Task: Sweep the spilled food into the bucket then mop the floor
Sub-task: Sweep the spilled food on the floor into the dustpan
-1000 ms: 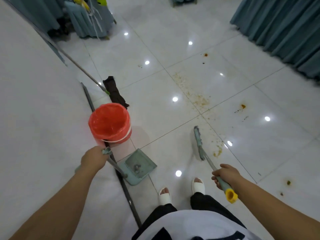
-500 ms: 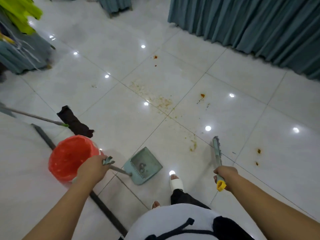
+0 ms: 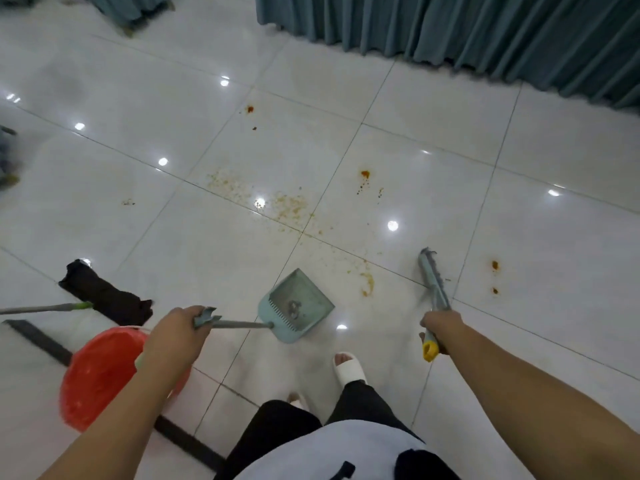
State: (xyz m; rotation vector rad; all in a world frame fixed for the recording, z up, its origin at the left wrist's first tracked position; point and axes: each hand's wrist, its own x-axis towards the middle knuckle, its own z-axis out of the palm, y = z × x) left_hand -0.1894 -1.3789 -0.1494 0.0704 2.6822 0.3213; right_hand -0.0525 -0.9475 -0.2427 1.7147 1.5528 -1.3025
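Speckling the white tiled floor (image 3: 519, 237), the spilled food (image 3: 291, 206) lies as orange-brown crumbs and blots ahead of both hands, its nearest curl just beyond the dustpan's mouth. The left hand (image 3: 173, 336) has its fingers (image 3: 189, 316) curled round the grey handle of the blue-green dustpan (image 3: 298, 304), whose pan is to the right of those fingers. The right hand (image 3: 441, 325) wraps its fingers round the broom (image 3: 433, 282) near its yellow end, brush head pointing away. The red bucket (image 3: 100, 375) stands under the left wrist. Left of the left fingers lies the mop (image 3: 104, 296). Teal curtains (image 3: 485, 32) hang far ahead.
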